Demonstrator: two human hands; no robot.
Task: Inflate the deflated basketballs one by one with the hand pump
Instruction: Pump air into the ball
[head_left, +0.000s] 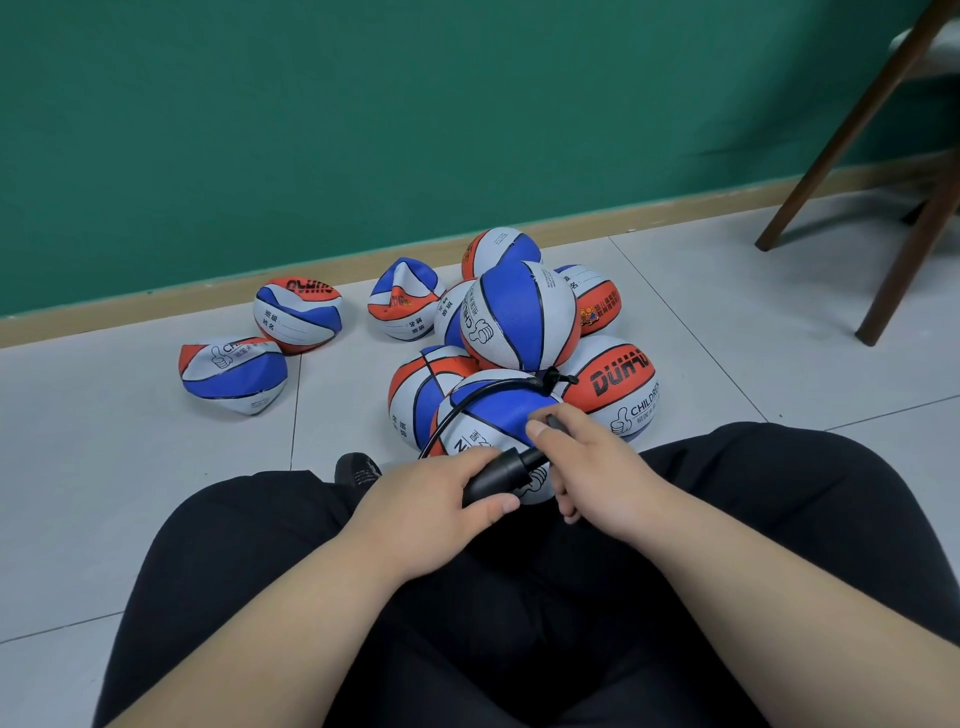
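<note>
A blue, white and orange basketball (493, 415) sits between my knees, close to my hands. My left hand (431, 504) grips the black barrel of the hand pump (501, 475). My right hand (587, 467) holds the pump's handle end, fingers curled round it. A thin black hose (467, 400) arcs from the pump over the ball to a fitting (550, 376) at its top. Behind it is a pile of several round balls (524, 317). Three crumpled, deflated balls (234, 374) lie to the left near the wall.
I sit on a grey tiled floor (727, 322) with black-trousered legs (779, 519) spread. A green wall with a tan skirting board (156, 312) runs behind the balls. Dark wooden chair legs (904, 249) stand at the right. A black shoe (356, 467) shows by my left knee.
</note>
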